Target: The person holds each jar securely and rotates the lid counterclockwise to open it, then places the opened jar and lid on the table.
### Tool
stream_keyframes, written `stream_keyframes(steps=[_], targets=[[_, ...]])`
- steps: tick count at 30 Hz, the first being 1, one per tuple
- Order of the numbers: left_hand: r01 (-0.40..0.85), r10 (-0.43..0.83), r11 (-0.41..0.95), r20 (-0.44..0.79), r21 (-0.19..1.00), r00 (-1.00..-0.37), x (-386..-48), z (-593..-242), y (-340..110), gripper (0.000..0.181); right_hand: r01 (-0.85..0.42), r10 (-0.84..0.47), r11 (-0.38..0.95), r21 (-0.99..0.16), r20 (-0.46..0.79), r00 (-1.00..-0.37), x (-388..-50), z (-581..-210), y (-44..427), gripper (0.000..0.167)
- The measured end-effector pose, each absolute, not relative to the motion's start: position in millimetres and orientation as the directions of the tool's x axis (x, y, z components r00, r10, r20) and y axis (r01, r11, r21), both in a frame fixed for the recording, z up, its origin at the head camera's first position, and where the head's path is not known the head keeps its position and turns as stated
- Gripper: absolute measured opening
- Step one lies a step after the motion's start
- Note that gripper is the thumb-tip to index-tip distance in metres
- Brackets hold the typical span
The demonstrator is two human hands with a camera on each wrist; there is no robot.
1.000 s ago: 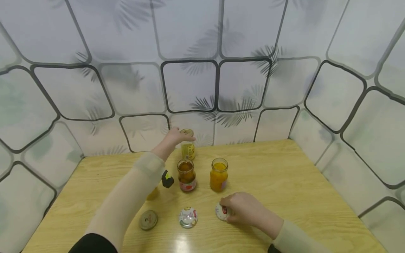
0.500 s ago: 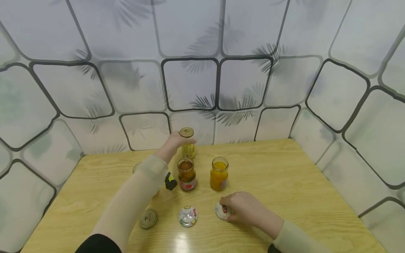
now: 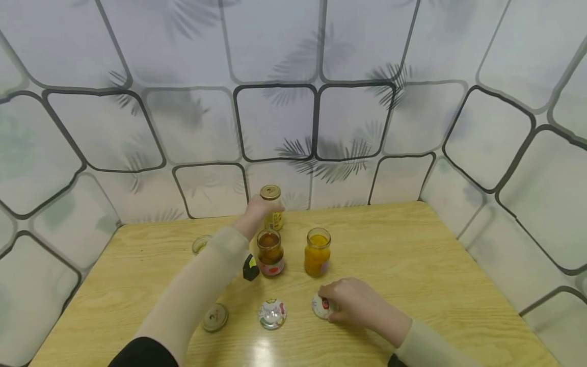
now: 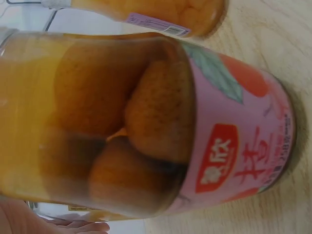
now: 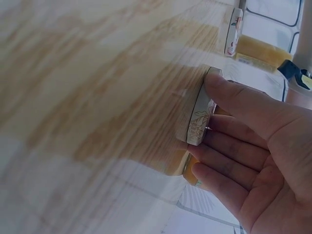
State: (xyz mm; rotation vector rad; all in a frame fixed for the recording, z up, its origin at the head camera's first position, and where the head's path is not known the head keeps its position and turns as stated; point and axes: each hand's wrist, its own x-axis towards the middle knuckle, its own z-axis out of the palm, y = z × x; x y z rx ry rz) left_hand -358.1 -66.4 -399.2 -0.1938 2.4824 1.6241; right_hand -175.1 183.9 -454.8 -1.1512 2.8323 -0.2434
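At the back of the table stands a jar with a gold lid [image 3: 270, 192] and yellow label. My left hand [image 3: 257, 214] grips it below the lid, thumb side across its front; the far fingers are hidden. Nearer me is an uncovered jar of brown fruit [image 3: 270, 252], whose pink label fills the left wrist view. My right hand [image 3: 357, 303] pinches a white jar lid [image 5: 201, 109] at its rim, the lid lying flat on the table. An uncovered jar of orange fruit [image 3: 317, 255] stands behind that hand.
A silvery patterned lid [image 3: 272, 314] and a gold lid [image 3: 215, 317] lie on the wooden table [image 3: 412, 265]. Another uncovered jar [image 3: 200, 244] is mostly hidden by my left forearm. Patterned wall panels [image 3: 353, 122] border the table at the back and sides.
My left hand has lowered from the lid to the side of the gold-lidded jar, and the forearm has shifted slightly right. My right hand and its lid stay put.
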Motion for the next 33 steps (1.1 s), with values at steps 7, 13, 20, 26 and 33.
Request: stream_keyframes(steps=[7, 13, 20, 26, 33], targets=[[-0.238, -0.057, 0.413, -0.236, 0.879, -0.97, -353.8, -399.0, -62.2, 0.077, -0.682, -0.693, 0.711, -0.171, -0.005, -0.721, -175.1, -457.6, 184.2, 0.039], [-0.216, -0.071, 0.434, -0.205, 0.875, -0.976, -351.6, -401.5, -61.4, 0.065, -0.679, -0.692, 0.713, -0.175, -0.017, -0.721, -174.8, -458.1, 184.1, 0.04], [-0.226, -0.064, 0.408, -0.219, 0.885, -0.974, -351.5, -398.7, -60.8, 0.065, -0.689, -0.698, 0.707, -0.157, 0.0, -0.716, -174.9, -457.9, 184.1, 0.04], [-0.221, -0.062, 0.391, -0.215, 0.894, -0.975, -351.3, -402.7, -60.1, 0.07, -0.686, -0.695, 0.711, -0.157, -0.008, -0.719, -174.5, -458.1, 184.4, 0.043], [-0.232, -0.041, 0.38, -0.235, 0.895, -0.971, -353.0, -404.4, -62.6, 0.071, -0.677, -0.686, 0.72, -0.152, -0.016, -0.727, -174.7, -458.7, 184.3, 0.044]])
